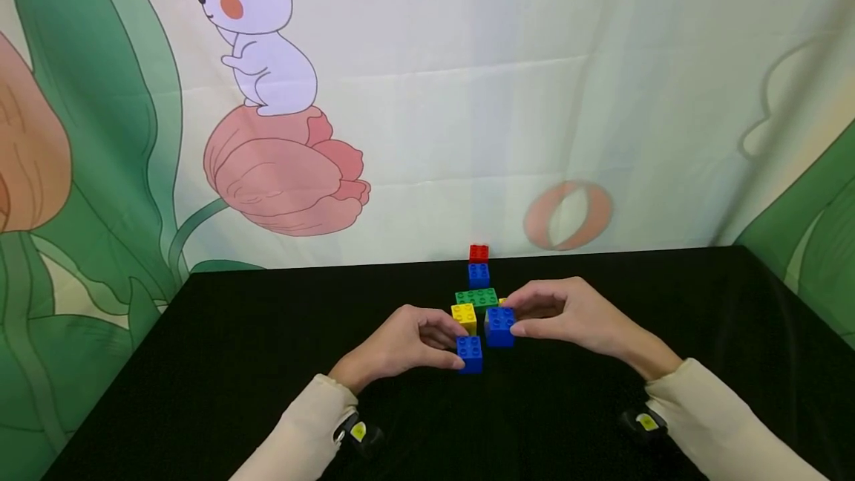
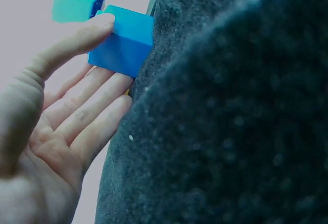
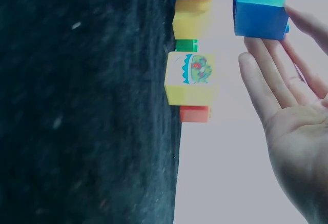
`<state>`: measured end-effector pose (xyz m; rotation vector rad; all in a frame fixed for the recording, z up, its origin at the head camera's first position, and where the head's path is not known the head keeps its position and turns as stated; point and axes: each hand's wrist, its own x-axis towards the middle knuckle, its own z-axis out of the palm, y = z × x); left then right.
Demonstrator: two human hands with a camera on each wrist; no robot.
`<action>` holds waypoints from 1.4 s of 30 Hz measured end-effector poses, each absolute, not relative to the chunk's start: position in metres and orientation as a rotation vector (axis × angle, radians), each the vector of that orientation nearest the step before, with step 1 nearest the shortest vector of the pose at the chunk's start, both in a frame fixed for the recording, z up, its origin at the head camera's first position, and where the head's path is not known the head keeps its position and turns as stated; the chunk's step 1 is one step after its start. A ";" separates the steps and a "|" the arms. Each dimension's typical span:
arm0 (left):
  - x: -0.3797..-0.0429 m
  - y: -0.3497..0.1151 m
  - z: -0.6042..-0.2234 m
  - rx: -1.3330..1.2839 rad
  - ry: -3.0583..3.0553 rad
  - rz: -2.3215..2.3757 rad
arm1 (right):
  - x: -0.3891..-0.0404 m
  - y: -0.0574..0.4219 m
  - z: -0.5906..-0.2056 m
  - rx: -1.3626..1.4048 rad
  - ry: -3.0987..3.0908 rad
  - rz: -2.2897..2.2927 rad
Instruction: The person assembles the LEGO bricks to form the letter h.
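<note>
My left hand (image 1: pixel 407 344) pinches a blue toy brick (image 1: pixel 470 356) between thumb and fingers, low at the tabletop. In the left wrist view the thumb lies on one side of that brick (image 2: pixel 123 42) and the fingers extend along the other. My right hand (image 1: pixel 568 318) grips a second blue brick (image 1: pixel 500 328) by its right side. The right wrist view shows this brick (image 3: pixel 259 11) raised off the dark cloth. Just behind the left hand's brick stands a yellow brick (image 1: pixel 464 315). Another yellow brick (image 3: pixel 189 78), with a printed picture, is mostly hidden behind my right hand in the head view.
Farther back, a long green brick (image 1: pixel 476 298), a blue brick (image 1: pixel 478 275) and a red brick (image 1: pixel 479 253) stand in a line. A black cloth covers the table (image 1: pixel 267 362). Behind it hangs a printed curtain (image 1: pixel 434 132).
</note>
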<state>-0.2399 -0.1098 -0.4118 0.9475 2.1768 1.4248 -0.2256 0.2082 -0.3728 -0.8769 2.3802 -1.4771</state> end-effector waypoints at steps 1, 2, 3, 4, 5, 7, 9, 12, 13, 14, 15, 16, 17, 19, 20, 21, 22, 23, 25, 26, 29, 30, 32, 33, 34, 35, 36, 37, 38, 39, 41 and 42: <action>-0.240 -0.110 -0.412 0.945 2.175 1.425 | -0.226 0.206 -0.372 -0.879 2.378 -1.480; -0.240 -0.110 -0.412 0.944 2.174 1.424 | -0.226 0.205 -0.371 -0.881 2.374 -1.482; -0.239 -0.110 -0.412 0.941 2.174 1.424 | -0.225 0.203 -0.371 -0.884 2.372 -1.483; -0.239 -0.109 -0.411 0.927 2.167 1.436 | -0.225 0.201 -0.370 -0.886 2.371 -1.482; -0.238 -0.109 -0.411 0.923 2.168 1.438 | -0.226 0.199 -0.369 -0.887 2.371 -1.479; -0.237 -0.109 -0.410 0.915 2.170 1.443 | -0.226 0.196 -0.367 -0.894 2.373 -1.472; -0.237 -0.108 -0.410 0.913 2.173 1.445 | -0.226 0.193 -0.366 -0.898 2.372 -1.467; -0.237 -0.108 -0.410 0.910 2.175 1.447 | -0.227 0.189 -0.365 -0.910 2.357 -1.473; -0.237 -0.108 -0.410 0.909 2.179 1.444 | -0.227 0.188 -0.365 -0.916 2.350 -1.479; -0.237 -0.108 -0.410 0.908 2.180 1.444 | -0.227 0.187 -0.365 -0.918 2.348 -1.484; -0.236 -0.107 -0.410 0.906 2.181 1.444 | -0.227 0.186 -0.365 -0.924 2.347 -1.488; -0.236 -0.107 -0.410 0.902 2.184 1.443 | -0.226 0.185 -0.365 -0.930 2.344 -1.494; -0.236 -0.107 -0.410 0.901 2.186 1.444 | -0.226 0.184 -0.365 -0.934 2.342 -1.499; -0.236 -0.106 -0.410 0.902 2.185 1.444 | -0.225 0.182 -0.365 -0.936 2.345 -1.504; -0.236 -0.106 -0.410 0.906 2.182 1.445 | -0.225 0.180 -0.365 -0.934 2.347 -1.502; -0.236 -0.106 -0.410 0.911 2.179 1.445 | -0.224 0.179 -0.366 -0.934 2.347 -1.501; -0.237 -0.107 -0.410 0.921 2.177 1.446 | -0.224 0.178 -0.366 -0.933 2.344 -1.500; -0.238 -0.107 -0.410 0.930 2.173 1.447 | -0.224 0.178 -0.367 -0.931 2.342 -1.500; -0.239 -0.108 -0.412 0.956 2.176 1.437 | -0.224 0.176 -0.368 -0.927 2.341 -1.498; -0.240 -0.108 -0.412 0.962 2.176 1.437 | -0.225 0.175 -0.368 -0.927 2.339 -1.498; -0.240 -0.109 -0.412 0.962 2.179 1.438 | -0.225 0.175 -0.370 -0.921 2.333 -1.496; -0.240 -0.109 -0.412 0.955 2.183 1.436 | -0.225 0.175 -0.371 -0.916 2.332 -1.491; -0.239 -0.109 -0.411 0.927 2.183 1.445 | -0.225 0.175 -0.372 -0.911 2.326 -1.483; -0.238 -0.109 -0.411 0.917 2.185 1.446 | -0.224 0.175 -0.372 -0.909 2.323 -1.479; -0.238 -0.108 -0.411 0.909 2.186 1.446 | -0.224 0.175 -0.373 -0.909 2.319 -1.479; -0.237 -0.108 -0.410 0.900 2.189 1.447 | -0.224 0.175 -0.374 -0.907 2.319 -1.477; -0.237 -0.108 -0.410 0.897 2.191 1.446 | -0.224 0.175 -0.374 -0.903 2.319 -1.478; -0.237 -0.108 -0.410 0.895 2.191 1.447 | -0.224 0.175 -0.374 -0.902 2.318 -1.480; -0.236 -0.108 -0.410 0.894 2.190 1.446 | -0.223 0.175 -0.375 -0.899 2.317 -1.484; -0.236 -0.108 -0.409 0.894 2.190 1.446 | -0.223 0.175 -0.375 -0.898 2.315 -1.488; -0.237 -0.107 -0.409 0.895 2.189 1.444 | -0.222 0.175 -0.375 -0.899 2.309 -1.496; -0.237 -0.107 -0.408 0.896 2.189 1.444 | -0.222 0.174 -0.375 -0.900 2.306 -1.498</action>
